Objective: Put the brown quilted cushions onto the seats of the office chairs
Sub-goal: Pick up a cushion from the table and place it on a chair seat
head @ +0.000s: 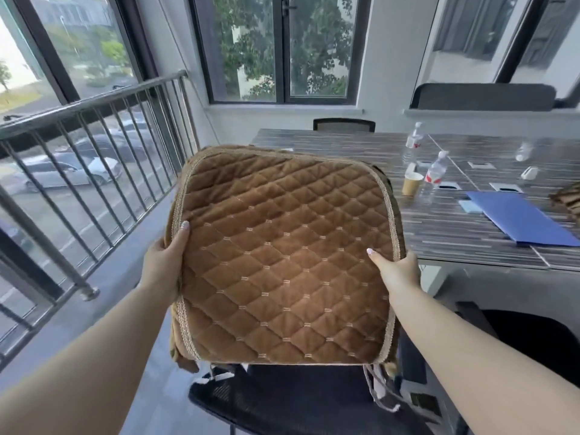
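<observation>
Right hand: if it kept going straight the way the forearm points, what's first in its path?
The right hand points up and left, already gripping the cushion edge, so it meets the cushion first. Beyond it, probably the table, though depth is unclear.

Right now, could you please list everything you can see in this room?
cushions: a stack, brown quilted, held above the chair
office chair: one, black mesh, below the cushions
table: one, grey striped, right
bottles: three, clear, on table
paper cup: one, tan, on table
folder: one, blue, on table
railing: one, metal, left
left hand: gripping cushions' left edge
right hand: gripping right edge
</observation>
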Available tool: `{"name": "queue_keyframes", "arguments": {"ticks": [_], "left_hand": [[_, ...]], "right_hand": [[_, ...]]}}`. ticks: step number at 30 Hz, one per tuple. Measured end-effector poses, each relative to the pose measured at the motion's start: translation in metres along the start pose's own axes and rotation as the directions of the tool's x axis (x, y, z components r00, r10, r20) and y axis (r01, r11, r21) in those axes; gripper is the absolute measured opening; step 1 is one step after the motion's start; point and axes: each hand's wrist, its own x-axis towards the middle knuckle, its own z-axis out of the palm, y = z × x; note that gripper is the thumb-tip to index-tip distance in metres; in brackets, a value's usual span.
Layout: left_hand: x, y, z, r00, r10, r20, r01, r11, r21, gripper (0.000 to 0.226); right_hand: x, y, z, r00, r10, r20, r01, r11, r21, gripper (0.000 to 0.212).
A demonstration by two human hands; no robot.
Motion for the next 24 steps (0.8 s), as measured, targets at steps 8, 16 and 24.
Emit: {"name": "queue_keyframes", "arguments": {"ticks": [8, 16, 24], "left_hand": [[0.023, -0.113, 0.016, 0.975, -0.180, -0.133, 0.220, 0.877, 0.426, 0.064], [0.020, -0.194, 0.040, 0.900, -0.355, -0.254, 0.436, 0.712, 0.550, 0.043], [0.081, -0.280, 0.063, 0.883, -0.433, -0.182, 0.439, 0.624, 0.647, 0.055]], "right_hand": [[0.029, 0.103, 0.003, 0.983, 0.167, -0.080, -0.178, 0.969, -0.174, 0.083], [0.029, 0.181, 0.008, 0.932, 0.358, -0.059, -0.358, 0.880, -0.313, 0.065], [0.093, 0.212, 0.048, 0.922, 0.369, -0.120, -0.384, 0.826, -0.414, 0.065]]}}
